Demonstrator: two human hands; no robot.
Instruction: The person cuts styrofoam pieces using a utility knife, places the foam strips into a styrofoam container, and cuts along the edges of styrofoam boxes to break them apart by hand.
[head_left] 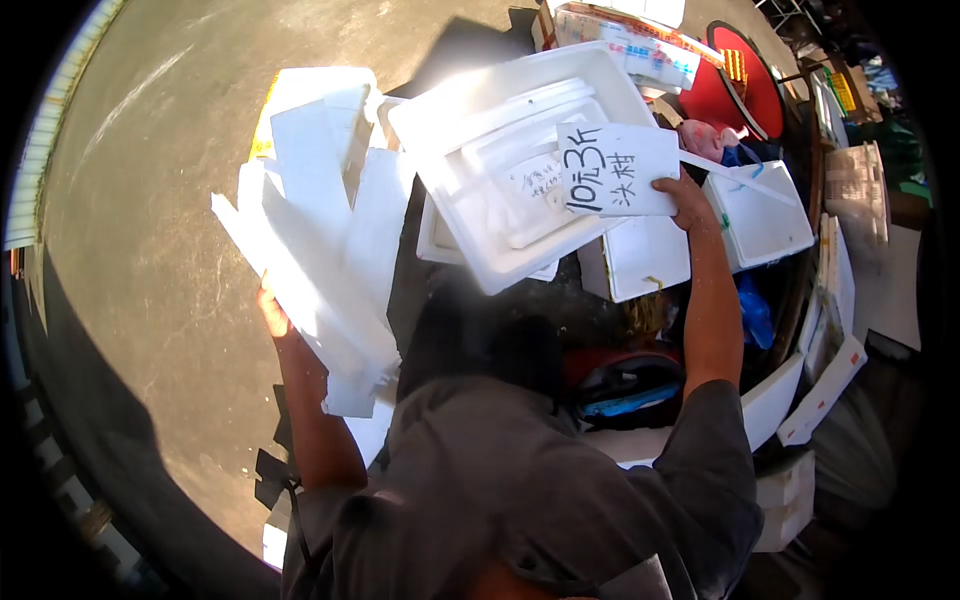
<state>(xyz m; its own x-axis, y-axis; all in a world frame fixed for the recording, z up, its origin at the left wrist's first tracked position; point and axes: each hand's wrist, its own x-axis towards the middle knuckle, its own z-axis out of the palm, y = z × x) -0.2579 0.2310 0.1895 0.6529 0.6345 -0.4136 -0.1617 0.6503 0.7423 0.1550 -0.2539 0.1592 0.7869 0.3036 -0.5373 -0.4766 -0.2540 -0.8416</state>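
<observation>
My right hand (685, 199) is closed on the right edge of a white sign (640, 175) with black handwriting. The sign overlaps a large white foam box (430, 130), which stands tilted and has a smaller foam piece with writing inside it. At the left, my left hand (272, 308) grips the outer edge of several broken white foam pieces (310, 270), its fingers partly hidden behind them. Those pieces lean together beside the big box.
Two open white foam boxes (648, 258) (760, 215) stand to the right. Behind them are a red round container (765, 90) and a wrapped foam box (625, 50). Foam panels (825, 390) and a blue bag (755, 312) lie at the far right. Concrete ground (180, 230) spreads left.
</observation>
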